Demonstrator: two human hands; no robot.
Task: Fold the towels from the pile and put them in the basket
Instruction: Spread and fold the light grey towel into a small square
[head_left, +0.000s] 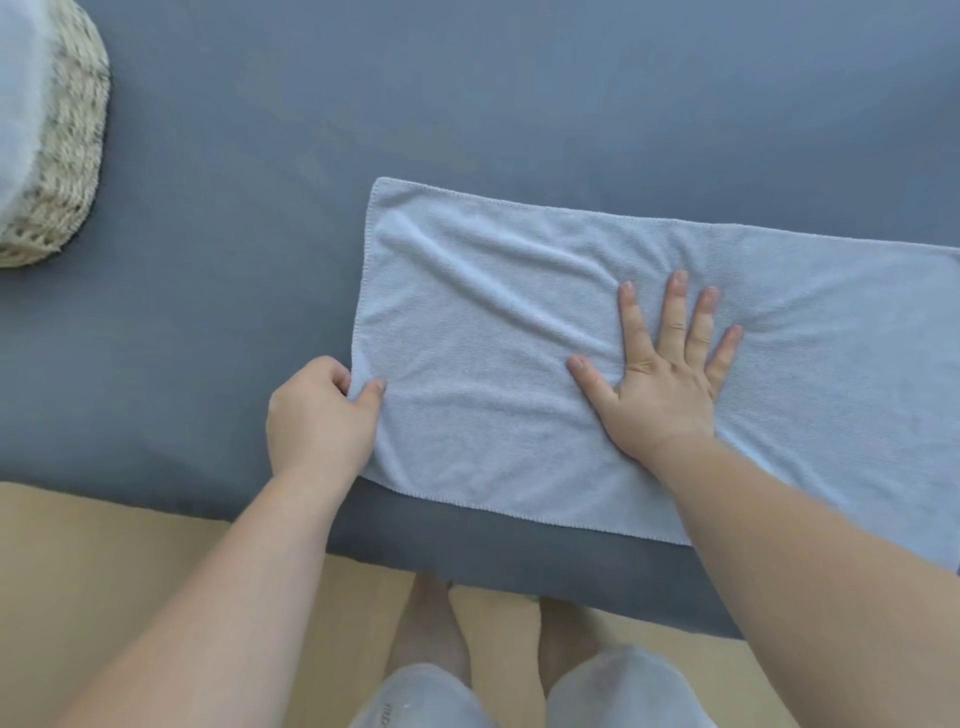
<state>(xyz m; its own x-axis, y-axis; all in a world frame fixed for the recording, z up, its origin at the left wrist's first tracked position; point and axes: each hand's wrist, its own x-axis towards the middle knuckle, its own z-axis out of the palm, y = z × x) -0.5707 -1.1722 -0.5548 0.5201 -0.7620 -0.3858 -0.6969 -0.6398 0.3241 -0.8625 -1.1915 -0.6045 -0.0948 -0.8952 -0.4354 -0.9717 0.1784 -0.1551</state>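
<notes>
Left hand (319, 415) pinches the pale towel's (519, 332) left edge — right hand (662, 384) lies flat, spread, on it.

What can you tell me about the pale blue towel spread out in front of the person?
The towel is pale blue, soft terry-like cloth with a stitched hem. It lies spread out, rumpled with shallow creases, on a grey-blue surface, its right end running out of view. The left hand pinches its left edge near the near corner; the right hand presses flat on its middle, fingers spread.
</notes>
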